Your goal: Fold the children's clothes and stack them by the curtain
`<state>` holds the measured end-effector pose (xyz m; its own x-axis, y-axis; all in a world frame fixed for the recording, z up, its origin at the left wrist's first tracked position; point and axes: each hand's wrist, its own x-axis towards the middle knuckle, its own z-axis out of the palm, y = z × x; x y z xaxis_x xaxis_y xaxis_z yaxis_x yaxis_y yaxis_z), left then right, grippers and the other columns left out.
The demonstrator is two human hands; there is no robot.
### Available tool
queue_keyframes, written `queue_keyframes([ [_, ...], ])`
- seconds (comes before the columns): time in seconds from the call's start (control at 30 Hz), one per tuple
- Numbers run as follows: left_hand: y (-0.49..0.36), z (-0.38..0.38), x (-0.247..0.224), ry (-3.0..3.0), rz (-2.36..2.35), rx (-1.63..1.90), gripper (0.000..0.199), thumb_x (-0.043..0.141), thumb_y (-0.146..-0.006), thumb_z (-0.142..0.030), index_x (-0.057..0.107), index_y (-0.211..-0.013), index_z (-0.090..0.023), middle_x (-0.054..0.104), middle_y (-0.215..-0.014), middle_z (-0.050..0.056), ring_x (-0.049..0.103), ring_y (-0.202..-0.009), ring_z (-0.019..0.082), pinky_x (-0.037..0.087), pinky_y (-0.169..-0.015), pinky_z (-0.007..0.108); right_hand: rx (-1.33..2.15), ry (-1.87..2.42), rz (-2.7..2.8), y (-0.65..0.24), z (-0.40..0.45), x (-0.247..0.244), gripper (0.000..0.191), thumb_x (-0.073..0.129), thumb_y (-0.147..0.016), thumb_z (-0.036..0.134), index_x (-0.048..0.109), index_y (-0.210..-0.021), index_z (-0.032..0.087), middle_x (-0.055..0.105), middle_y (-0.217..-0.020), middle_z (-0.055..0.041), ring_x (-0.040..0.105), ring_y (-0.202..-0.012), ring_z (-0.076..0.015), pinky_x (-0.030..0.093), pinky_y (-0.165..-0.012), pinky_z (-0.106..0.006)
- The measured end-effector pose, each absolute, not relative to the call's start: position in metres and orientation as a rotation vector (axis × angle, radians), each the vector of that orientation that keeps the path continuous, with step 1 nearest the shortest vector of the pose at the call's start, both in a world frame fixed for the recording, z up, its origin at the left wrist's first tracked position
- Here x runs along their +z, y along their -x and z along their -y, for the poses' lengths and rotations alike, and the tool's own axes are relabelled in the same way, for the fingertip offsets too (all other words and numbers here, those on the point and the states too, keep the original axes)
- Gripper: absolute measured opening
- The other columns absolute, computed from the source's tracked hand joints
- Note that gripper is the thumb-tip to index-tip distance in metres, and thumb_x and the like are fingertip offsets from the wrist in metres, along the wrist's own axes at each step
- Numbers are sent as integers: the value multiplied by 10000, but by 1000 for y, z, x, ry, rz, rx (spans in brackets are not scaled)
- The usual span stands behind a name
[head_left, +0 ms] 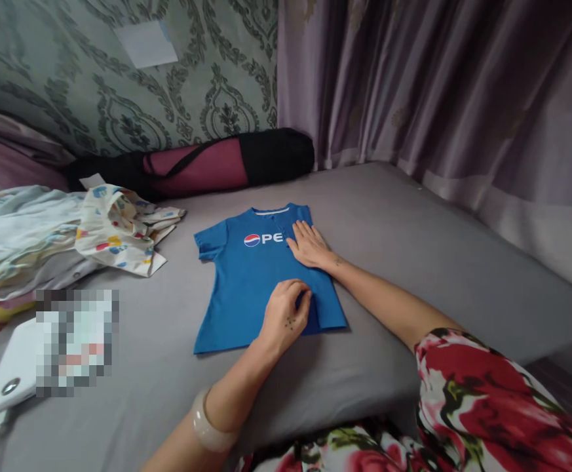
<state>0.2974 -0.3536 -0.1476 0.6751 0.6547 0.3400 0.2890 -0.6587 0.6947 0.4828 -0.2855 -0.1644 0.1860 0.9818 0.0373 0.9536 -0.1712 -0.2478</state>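
My left hand is pinching the blue shirt at five o'clock, my right hand lying flat at two.

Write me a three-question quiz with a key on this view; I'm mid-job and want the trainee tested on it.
1. True or false: the right grip is raised clear of the blue shirt.
2. Pick one. Relative to the shirt, the white cloth with the colourful print lies:
A. to the left
B. to the right
C. on top of it
3. What is worn on the left forearm?

Key:
1. False; it lies flat on the upper part of the shirt.
2. A.
3. A pale bangle.
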Motion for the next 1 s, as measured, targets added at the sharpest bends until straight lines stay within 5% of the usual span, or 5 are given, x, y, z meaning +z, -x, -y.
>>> queue_keyframes([
  [1.0,-292,344,-146,-2063,-1082,913,216,454,-814,-115,584,-965,-198,679,-957,54,634,-873,177,505,-783,310,231,1934,2139,-431,415,-149,653,223,-998,456,289,-1488,30,216,-1565,-159,137,-1460,-248,156,-1196,-451],
])
